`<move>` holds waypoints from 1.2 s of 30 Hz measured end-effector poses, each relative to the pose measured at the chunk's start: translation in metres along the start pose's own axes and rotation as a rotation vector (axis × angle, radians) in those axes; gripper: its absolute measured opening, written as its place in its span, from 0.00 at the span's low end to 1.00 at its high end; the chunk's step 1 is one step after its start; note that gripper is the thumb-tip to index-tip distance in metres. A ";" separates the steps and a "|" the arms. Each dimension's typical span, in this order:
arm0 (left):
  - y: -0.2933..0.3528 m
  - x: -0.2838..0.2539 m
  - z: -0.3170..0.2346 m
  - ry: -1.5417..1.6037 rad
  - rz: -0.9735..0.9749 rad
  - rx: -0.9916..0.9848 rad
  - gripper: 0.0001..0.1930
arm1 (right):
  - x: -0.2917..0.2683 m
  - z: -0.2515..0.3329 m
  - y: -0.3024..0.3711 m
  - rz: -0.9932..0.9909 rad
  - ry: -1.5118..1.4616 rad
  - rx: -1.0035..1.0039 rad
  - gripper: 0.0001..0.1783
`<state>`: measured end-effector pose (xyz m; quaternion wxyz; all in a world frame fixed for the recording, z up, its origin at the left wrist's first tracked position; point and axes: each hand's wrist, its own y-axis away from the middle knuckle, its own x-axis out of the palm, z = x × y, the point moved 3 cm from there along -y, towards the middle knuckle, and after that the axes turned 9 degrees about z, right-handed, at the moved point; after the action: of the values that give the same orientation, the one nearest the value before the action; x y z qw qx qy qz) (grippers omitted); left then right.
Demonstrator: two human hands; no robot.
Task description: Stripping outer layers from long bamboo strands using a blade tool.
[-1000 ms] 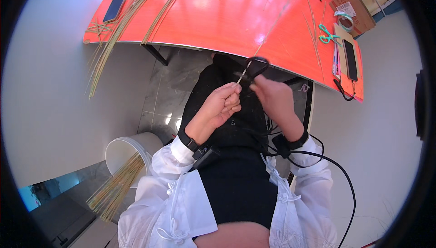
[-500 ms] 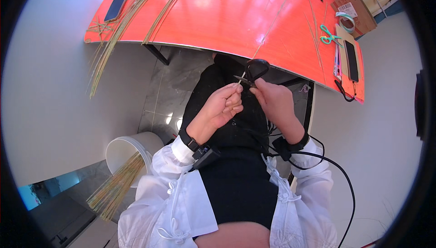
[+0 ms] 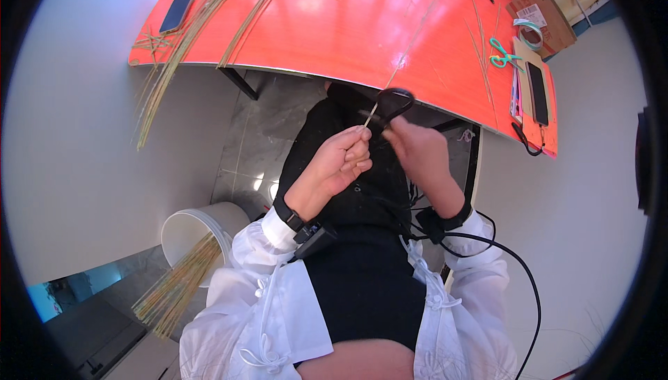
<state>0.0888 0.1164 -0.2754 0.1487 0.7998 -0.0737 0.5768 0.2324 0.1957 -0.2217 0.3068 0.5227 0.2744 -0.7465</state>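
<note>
Thin stalk point(image 3: 371, 115) in a pinch

The left hand point(image 3: 342, 161) squeezes the thin stalk between thumb and finger. The rest pokes out ahead, over the red worktop point(image 3: 327, 35). The right hand point(image 3: 422, 152), blurry, grips black scissors point(image 3: 409, 105) just beside it.

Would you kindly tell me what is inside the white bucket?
A bundle of thin, straw-coloured stalks leans out of the white bucket. The bucket's bottom and the stalks' inner ends are hidden from this view.
</note>
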 end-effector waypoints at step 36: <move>0.001 0.001 0.000 -0.587 -0.248 0.117 0.12 | -0.005 0.006 -0.005 0.035 0.075 -0.071 0.11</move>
<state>0.0887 0.1157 -0.2747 0.1439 0.9421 0.0180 0.3024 0.2265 0.1958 -0.2146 0.3277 0.5439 0.3029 -0.7107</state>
